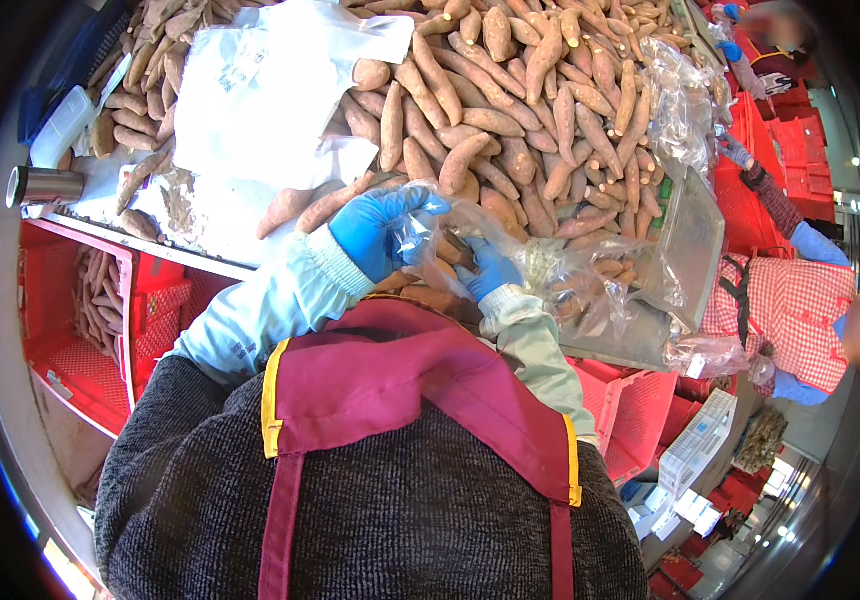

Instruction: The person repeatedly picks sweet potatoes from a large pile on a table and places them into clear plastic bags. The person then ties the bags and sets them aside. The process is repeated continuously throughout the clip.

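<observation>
My left hand (375, 232), in a blue glove, is closed on the edge of a clear plastic bag (458, 222) near the front of the table. Lower and to the right, my right hand (493, 268), also blue-gloved, grips the same bag; its fingertips are partly hidden by the film. Several sweet potatoes (432, 296) show just below the hands, close to my apron; whether they are inside the bag I cannot tell. A large heap of sweet potatoes (510, 90) spreads over the table beyond both hands.
White plastic sheets (250, 110) lie on the heap's left. More clear bags (685, 105) sit at right. A steel cup (45, 187) stands at the left edge, above a red crate (80, 375). A co-worker in a checkered apron (785, 315) is at right, beside red crates (800, 150).
</observation>
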Demonstrator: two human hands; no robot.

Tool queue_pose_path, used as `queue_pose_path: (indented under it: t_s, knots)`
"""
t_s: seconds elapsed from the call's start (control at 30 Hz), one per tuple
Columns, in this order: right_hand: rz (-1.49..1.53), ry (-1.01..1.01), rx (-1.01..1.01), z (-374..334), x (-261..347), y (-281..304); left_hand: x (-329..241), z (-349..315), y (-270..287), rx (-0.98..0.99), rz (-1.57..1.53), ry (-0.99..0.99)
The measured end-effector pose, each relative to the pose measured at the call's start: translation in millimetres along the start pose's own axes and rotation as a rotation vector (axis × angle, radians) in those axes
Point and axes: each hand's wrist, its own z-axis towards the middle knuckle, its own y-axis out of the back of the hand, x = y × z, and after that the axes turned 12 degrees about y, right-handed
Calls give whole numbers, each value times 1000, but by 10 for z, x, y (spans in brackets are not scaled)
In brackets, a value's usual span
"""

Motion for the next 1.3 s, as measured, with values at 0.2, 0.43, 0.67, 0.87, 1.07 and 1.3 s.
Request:
queue_pose_path:
  t_s: [0.2,0.43,0.67,0.87,1.07,1.3]
  knots:
    - [127,-11,85,28,48,249,-76,12,199,88,320,-217]
    - [880,104,-179,-234,232,597,-177,-19,245,-173,710,-506]
    - [839,129,-381,-410,669,795,-100,-237,-227,-349,1506,-1377]
    - [1073,222,-364,-477,793,876,43,144,-332,-111,1982,-908]
    - [934,350,-653,-434,676,790,152,195,-65,9,1374,-457]
    - [279,196,-560,-273,651,514,92,180,-115,14,1488,-659]
